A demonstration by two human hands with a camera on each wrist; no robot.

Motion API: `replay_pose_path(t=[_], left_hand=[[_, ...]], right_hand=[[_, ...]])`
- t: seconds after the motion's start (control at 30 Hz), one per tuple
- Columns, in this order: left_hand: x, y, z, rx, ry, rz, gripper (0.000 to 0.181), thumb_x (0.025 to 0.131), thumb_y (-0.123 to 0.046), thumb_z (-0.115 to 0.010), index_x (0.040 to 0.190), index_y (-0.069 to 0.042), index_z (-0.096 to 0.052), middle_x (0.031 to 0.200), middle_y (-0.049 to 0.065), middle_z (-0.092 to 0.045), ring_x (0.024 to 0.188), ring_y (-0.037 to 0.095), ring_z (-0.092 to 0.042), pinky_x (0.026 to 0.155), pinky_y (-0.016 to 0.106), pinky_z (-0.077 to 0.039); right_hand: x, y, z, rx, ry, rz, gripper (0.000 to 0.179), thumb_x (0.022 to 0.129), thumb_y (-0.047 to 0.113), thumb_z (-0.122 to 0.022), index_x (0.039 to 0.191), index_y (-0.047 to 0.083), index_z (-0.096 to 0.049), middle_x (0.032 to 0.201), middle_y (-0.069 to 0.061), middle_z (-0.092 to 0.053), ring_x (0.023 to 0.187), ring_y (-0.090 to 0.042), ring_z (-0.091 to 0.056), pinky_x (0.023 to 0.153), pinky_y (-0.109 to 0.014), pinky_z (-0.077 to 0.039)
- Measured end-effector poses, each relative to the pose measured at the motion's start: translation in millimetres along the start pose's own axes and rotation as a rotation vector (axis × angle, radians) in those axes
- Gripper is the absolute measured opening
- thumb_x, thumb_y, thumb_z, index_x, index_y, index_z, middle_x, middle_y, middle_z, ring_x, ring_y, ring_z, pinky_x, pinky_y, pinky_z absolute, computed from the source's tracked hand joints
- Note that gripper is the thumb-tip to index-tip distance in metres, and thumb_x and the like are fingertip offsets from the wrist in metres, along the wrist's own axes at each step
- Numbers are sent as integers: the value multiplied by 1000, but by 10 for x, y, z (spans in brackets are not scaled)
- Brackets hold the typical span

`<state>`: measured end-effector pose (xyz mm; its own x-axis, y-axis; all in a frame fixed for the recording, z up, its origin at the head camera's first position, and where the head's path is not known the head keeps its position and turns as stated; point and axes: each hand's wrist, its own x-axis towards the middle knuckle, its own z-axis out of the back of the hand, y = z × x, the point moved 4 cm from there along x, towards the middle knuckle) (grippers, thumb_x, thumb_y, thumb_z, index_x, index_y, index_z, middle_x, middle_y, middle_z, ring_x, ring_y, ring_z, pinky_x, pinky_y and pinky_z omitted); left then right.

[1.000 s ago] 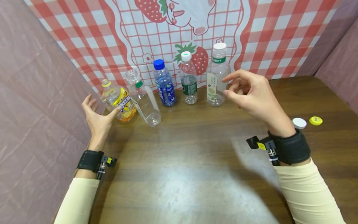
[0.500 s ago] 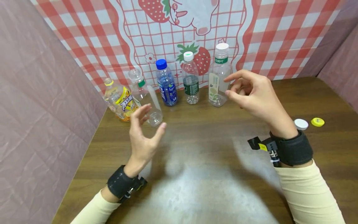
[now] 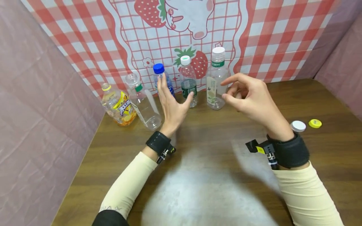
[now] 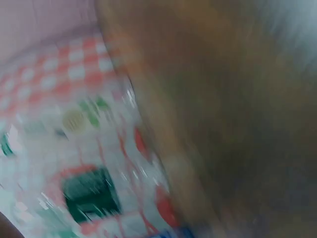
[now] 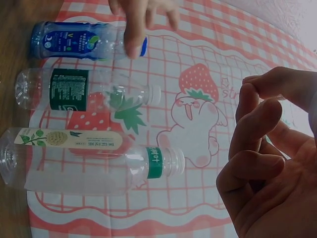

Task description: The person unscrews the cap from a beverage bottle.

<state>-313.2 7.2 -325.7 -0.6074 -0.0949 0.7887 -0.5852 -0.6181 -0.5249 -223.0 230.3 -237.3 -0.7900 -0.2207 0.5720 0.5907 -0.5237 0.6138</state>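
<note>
My left hand [image 3: 173, 108] is raised with fingers straight and thumb spread, holding nothing. In the head view it overlaps a blue-capped bottle [image 3: 159, 68] with a blue label, and its thumb overlaps a small clear bottle [image 3: 188, 75] with a green label and white cap. My right hand [image 3: 249, 97] hovers by a larger white-capped clear bottle [image 3: 217, 73], its fingers loosely bent and thumb apart from the index finger. The right wrist view shows nothing in that hand. Blur covers most of the left wrist view, where the green label [image 4: 91, 193] shows.
At the left stand an uncapped clear bottle [image 3: 145, 103] and a yellow-labelled bottle [image 3: 121, 108], also uncapped. A white cap [image 3: 298, 126] and a yellow cap [image 3: 315, 123] lie on the wooden table [image 3: 113, 163] at right. A red checked cloth [image 3: 263, 37] hangs behind the bottles.
My left hand has moved right, from beside the yellow-labelled bottle to in front of the blue-capped one. The right hand keeps nearly the same place and shape. The bottles stay put.
</note>
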Motion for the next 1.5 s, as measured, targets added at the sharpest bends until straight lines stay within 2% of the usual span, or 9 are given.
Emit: replay_pose_path(t=[0.13,0.2,0.4,0.53,0.67,0.87,1.2,1.33,1.5], left_hand=[[142,296,-105,94,-83,108,103,76,-41,-72,154,-11,-10,155,15,-6,140,21,-4,109,37,-7],[182,418,-140,104,-111,171,102,77,-38,-72,154,-12,-11,155,14,-6,140,19,-3,109,36,-7],[230,624,-277,38,-148,359,106,77,-39,-73,154,-11,-6,155,9,-6,138,12,-6,108,27,-10],[242,747,-354,31,-176,464,106,75,-39,-75,154,-14,-9,153,3,-15,134,10,-19,106,26,-16],[231,870,-400,11,-184,536,105,72,-35,-78,153,-19,-14,150,-3,-22,129,11,-29,102,28,-23],[254,964,-383,10,-190,528,96,75,-28,-77,152,-20,-20,148,-5,-28,125,11,-34,100,27,-26],[245,991,-359,36,-130,531,92,78,-28,-74,151,-21,-18,147,-4,-25,126,9,-32,100,28,-25],[229,897,-346,23,-128,480,89,79,-28,-74,149,-24,-19,145,-6,-27,125,8,-33,98,28,-28],[225,657,-316,-37,-126,412,88,79,-28,-74,148,-26,-19,143,-5,-30,122,8,-35,93,29,-34]], right_hand=[[5,12,-7,5,4,7,25,84,12,-68,109,13,-64,70,6,-57,47,-11,-42,42,-26,-33],[9,17,-2,3,2,13,25,85,12,-68,109,13,-64,70,6,-56,47,-11,-42,42,-26,-33],[16,13,15,-7,4,24,26,84,11,-68,109,13,-64,70,6,-56,47,-10,-42,41,-25,-32],[4,0,19,3,6,9,26,84,11,-68,110,15,-65,70,6,-57,47,-11,-42,41,-25,-32],[-7,-16,19,1,2,-11,26,84,9,-68,110,15,-65,70,5,-57,47,-11,-43,41,-25,-33],[3,-21,7,1,2,-2,28,83,6,-68,110,13,-65,70,3,-57,47,-12,-42,41,-25,-32],[7,-2,-32,26,17,21,26,84,9,-68,110,12,-65,71,6,-58,47,-11,-43,40,-24,-33],[5,-13,-43,16,22,26,26,84,10,-68,109,10,-64,71,6,-57,46,-11,-43,40,-24,-33],[17,-24,-36,-2,20,29,26,83,8,-69,109,12,-65,69,6,-57,46,-11,-43,40,-23,-33]])
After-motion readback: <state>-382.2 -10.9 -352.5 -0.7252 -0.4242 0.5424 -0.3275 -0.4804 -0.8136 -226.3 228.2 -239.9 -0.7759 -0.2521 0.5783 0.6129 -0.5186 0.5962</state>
